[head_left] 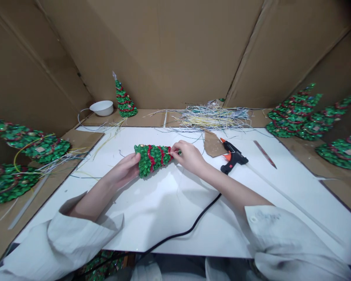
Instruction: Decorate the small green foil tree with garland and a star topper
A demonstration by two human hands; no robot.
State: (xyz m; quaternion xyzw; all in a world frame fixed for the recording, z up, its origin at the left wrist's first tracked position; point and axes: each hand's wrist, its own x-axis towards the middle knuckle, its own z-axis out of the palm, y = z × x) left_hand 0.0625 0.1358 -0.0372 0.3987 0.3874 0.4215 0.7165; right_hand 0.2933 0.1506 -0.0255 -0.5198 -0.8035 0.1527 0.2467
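A green cone-shaped tree (152, 157) with red bands lies on its side on the white board (163, 203). My left hand (125, 170) wraps round its wide base end, fingers closed on it. My right hand (188, 156) pinches at the narrow tip, where a thin pale strand shows between the fingertips. Both forearms wear white sleeves.
A black glue gun (233, 157) with an orange nozzle lies right of my right hand, its cord running toward me. A cardboard scrap (213, 143), a heap of thin wires (213, 116), a white bowl (102, 107), an upright finished tree (124, 100) and more trees left and right stand around.
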